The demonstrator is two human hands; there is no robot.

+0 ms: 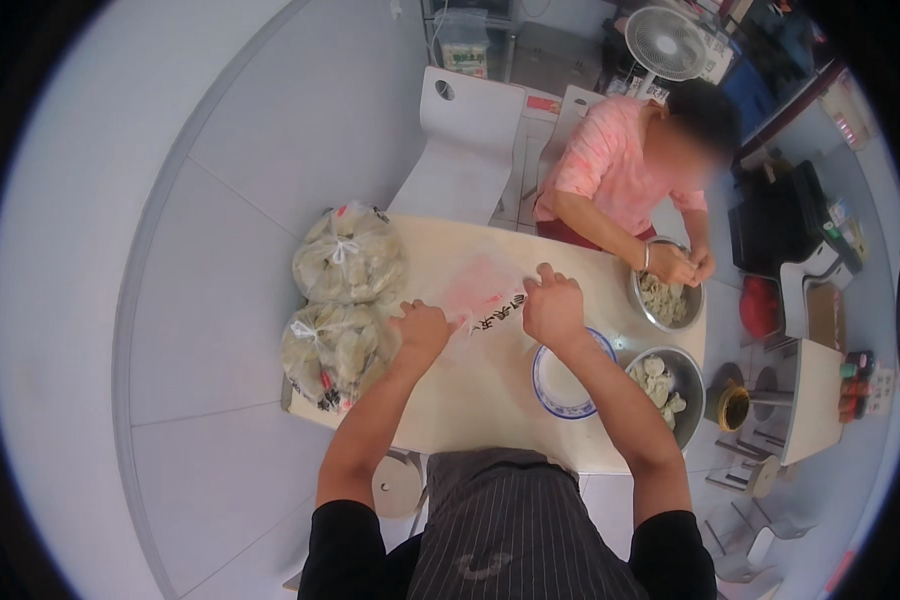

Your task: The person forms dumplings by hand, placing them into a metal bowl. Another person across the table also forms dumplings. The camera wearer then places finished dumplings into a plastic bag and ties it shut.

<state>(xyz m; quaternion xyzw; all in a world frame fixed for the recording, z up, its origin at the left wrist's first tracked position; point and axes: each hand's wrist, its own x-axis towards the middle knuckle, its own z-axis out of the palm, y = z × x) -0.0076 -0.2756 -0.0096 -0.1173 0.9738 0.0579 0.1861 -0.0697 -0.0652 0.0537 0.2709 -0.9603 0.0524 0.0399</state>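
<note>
A thin, clear plastic bag (482, 282) with red and dark printing is stretched flat just above or on the table, between my two hands. My left hand (422, 330) pinches its lower left part, thumb toward the bag. At the bag's right edge, my right hand (554, 308) grips it with bent fingers. Under my right forearm lies a white plate (562, 385) with a blue patterned rim, partly covered by the arm. Left of my left hand sit two tied bags of dumplings, one farther (345, 262) and one nearer (332, 350).
A steel bowl of dumplings (694, 400) stands right of the plate. Beyond it, a co-worker in a pink shirt (610, 150) has both hands over another dumpling bowl (698, 308). A white chair (470, 130) is at the table's far side; a stool (397, 487) stands near me.
</note>
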